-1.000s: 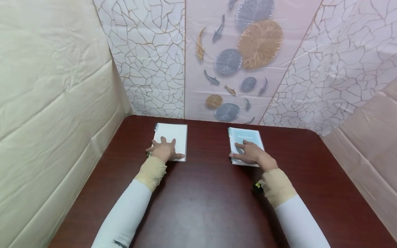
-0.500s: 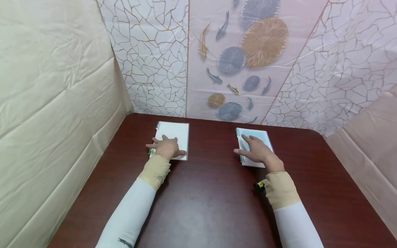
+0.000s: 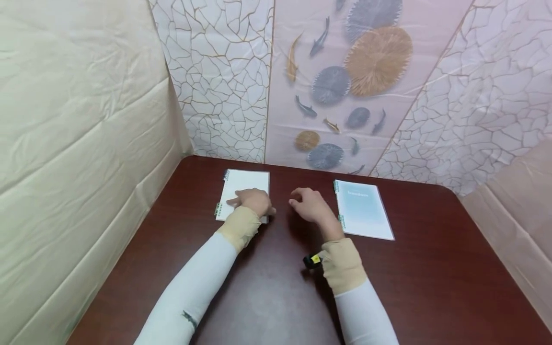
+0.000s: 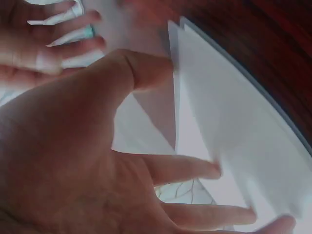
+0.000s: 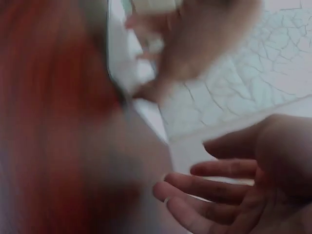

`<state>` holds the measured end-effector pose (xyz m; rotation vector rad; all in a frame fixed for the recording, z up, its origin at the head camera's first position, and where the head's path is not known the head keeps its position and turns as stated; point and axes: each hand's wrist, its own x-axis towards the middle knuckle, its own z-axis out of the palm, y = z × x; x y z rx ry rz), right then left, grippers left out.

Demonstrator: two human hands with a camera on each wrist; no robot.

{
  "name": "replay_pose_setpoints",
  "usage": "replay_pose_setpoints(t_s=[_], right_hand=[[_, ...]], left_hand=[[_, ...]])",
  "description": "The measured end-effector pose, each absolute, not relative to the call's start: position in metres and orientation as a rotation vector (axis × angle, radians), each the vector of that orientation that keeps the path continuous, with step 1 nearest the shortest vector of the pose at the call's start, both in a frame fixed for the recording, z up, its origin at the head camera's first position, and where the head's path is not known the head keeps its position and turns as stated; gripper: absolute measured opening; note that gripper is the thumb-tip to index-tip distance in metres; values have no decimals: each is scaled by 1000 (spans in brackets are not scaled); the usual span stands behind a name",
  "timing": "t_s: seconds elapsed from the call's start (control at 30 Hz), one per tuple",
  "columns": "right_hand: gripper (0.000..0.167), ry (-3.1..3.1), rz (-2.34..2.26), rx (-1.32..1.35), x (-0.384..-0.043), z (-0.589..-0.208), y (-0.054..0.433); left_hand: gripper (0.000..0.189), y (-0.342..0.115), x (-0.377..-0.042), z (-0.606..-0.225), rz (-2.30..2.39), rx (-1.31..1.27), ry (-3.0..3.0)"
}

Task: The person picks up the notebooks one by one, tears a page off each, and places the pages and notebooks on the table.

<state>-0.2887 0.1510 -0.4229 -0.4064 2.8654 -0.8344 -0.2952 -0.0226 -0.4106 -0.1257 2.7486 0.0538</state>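
Observation:
A white-topped spiral notebook (image 3: 246, 181) lies on the far left of the table, its rings on the left side. My left hand (image 3: 254, 200) is over its lower right corner. In the left wrist view, the thumb (image 4: 148, 70) touches the edge of the notebook's lifted sheet, while straight fingers (image 4: 187, 167) reach across the white page. My right hand (image 3: 311, 205) hovers between the two notebooks, fingers loosely bent and holding nothing. To its right lies a second spiral notebook (image 3: 364, 215) with a pale blue and white cover, which no hand touches.
A dark red-brown table (image 3: 267, 292) carries both notebooks. Behind it hangs a patterned backdrop (image 3: 224, 96), and a pale cloth wall (image 3: 108, 124) closes the left side. A small black device (image 3: 311, 261) sits at my right wrist.
My right hand has left the blue-covered notebook and moved left. My left hand has slid right, from the middle of the white-topped notebook to its lower right corner. The head view has shifted slightly.

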Motion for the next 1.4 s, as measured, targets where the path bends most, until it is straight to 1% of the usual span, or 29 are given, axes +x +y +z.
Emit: replay_pose_setpoints(t_s=[0.13, 0.2, 0.27, 0.33, 0.4, 0.5, 0.57, 0.6, 0.73, 0.83, 0.93, 1.03, 1.17, 1.4], right_hand=[[32, 2772, -1108, -294, -294, -440, 129], [30, 2787, -1159, -322, -295, -447, 122], [26, 2849, -1131, -408, -297, -455, 117], [23, 2907, -1071, -553, -297, -460, 112], [30, 2928, -984, -680, -296, -464, 108], [48, 2913, -805, -787, -293, -466, 100], [59, 2906, -643, -784, -291, -464, 95], [61, 2902, -567, -778, -290, -464, 93], [65, 2868, -380, -720, -288, -461, 87], [68, 2848, -358, -682, -288, -459, 87], [67, 2843, -371, -675, -287, -458, 88], [67, 2843, -378, -671, -287, -457, 89], [67, 2846, -385, -670, -288, -457, 91], [67, 2848, -395, -682, -287, -457, 90]], left_hand=[[67, -16, -296, -405, 144, -81, 2760], [53, -14, -295, -403, 154, 11, 2808], [39, -13, -294, -402, 126, 133, 2876], [28, -13, -292, -403, 95, 230, 2933], [24, -16, -291, -402, 78, 272, 2973], [22, -28, -290, -396, 123, 247, 2963], [22, -39, -289, -386, 189, 219, 2960], [21, -46, -289, -380, 224, 212, 2964], [15, -79, -286, -351, 335, 107, 3054], [18, -110, -282, -332, 365, 9, 3125], [26, -142, -279, -322, 389, -65, 3144], [29, -174, -279, -327, 443, -142, 3134], [29, -207, -280, -342, 504, -219, 3112], [36, -233, -282, -373, 468, -300, 3017]])
